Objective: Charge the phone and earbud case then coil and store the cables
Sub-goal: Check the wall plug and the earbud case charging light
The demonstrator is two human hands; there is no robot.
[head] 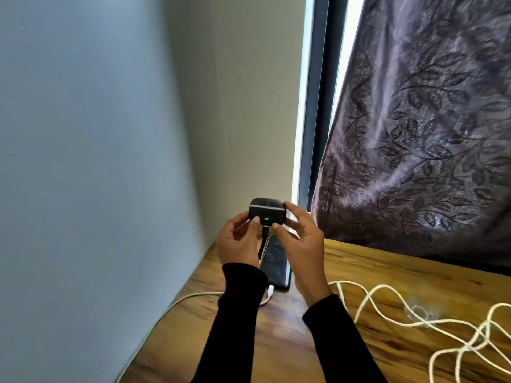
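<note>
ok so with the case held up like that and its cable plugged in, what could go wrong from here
1. Both hands, left hand and right hand, hold the earbud case in the air above the phone; a slip could drop it onto the screen.
2. The black cable hangs from the case; pulling further may strain or unplug it, though the green light is lit.
3. Loose white cable loops on the table could snag a sleeve.

The earbud case (266, 213) sits between the fingers (278, 227) of both hands, raised above the worktop (387, 275). The phone (275, 262) lies on the worktop directly below the fingers. Loose cable (387, 299) sprawls well to their right; a curtain (428, 134) hangs behind, right.
</note>
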